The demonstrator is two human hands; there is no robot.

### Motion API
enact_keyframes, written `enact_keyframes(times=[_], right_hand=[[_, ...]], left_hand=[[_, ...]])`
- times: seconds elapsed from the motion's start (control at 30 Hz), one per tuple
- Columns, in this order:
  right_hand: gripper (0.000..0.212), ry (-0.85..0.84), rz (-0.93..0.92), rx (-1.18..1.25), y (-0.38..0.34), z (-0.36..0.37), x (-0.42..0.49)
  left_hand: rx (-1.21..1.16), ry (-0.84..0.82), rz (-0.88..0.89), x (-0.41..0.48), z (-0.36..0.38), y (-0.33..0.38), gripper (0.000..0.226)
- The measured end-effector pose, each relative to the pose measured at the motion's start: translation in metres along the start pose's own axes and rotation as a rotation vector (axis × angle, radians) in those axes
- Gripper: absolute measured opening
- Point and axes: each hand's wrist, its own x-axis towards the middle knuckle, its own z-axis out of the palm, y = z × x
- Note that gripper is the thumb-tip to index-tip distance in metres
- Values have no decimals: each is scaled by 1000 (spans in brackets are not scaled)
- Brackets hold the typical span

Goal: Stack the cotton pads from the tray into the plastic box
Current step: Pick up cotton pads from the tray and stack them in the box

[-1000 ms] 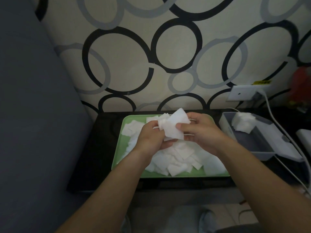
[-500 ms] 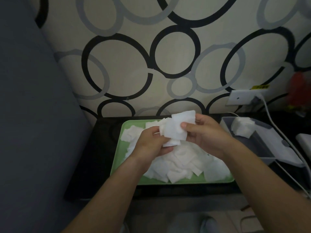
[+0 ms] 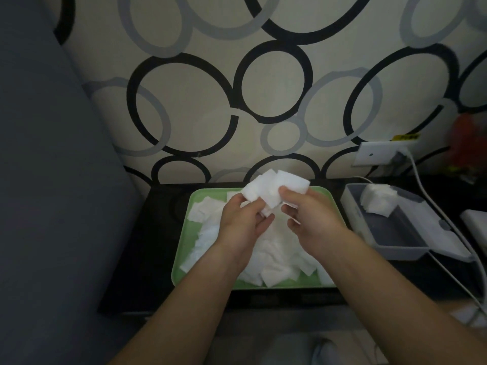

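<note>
Loose white square cotton pads (image 3: 274, 262) lie heaped on a mint-green rectangular plastic tray (image 3: 210, 193). Above them, the left hand (image 3: 245, 225) and right hand (image 3: 311, 222) together pinch a soft, unevenly fanned bundle of pads (image 3: 274, 191). On the black table (image 3: 147, 246), just right of the tray, a grey plastic box (image 3: 395, 233) holds a small stack (image 3: 376, 202) at its far end, with smooth floor showing nearer.

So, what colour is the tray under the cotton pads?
The tray is light green; the head view shows it.

one tray (image 3: 184, 246), one plastic box (image 3: 395, 233), two hands (image 3: 242, 225) (image 3: 313, 225)
</note>
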Motion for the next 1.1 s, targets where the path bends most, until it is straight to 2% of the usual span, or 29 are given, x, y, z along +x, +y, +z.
enact_keyframes(times=[0.27,0.47,0.73,0.93,1.1], right_hand=[[8,98,-175,-96,4,9,-4],[13,151,-241,-123,4,11,-2],[10,185,-306,-204,7,13,0],[11,148,-318,-225,11,13,0],[9,146,-309,-224,12,14,1]], left_hand=[[-146,-56,-55,-2,9,2,25],[-218,-26,-81,-2,10,2,25],[-312,-13,-152,-2,10,5,37],[-165,-29,-62,-2,8,2,32],[-168,14,-35,3,2,2,27]])
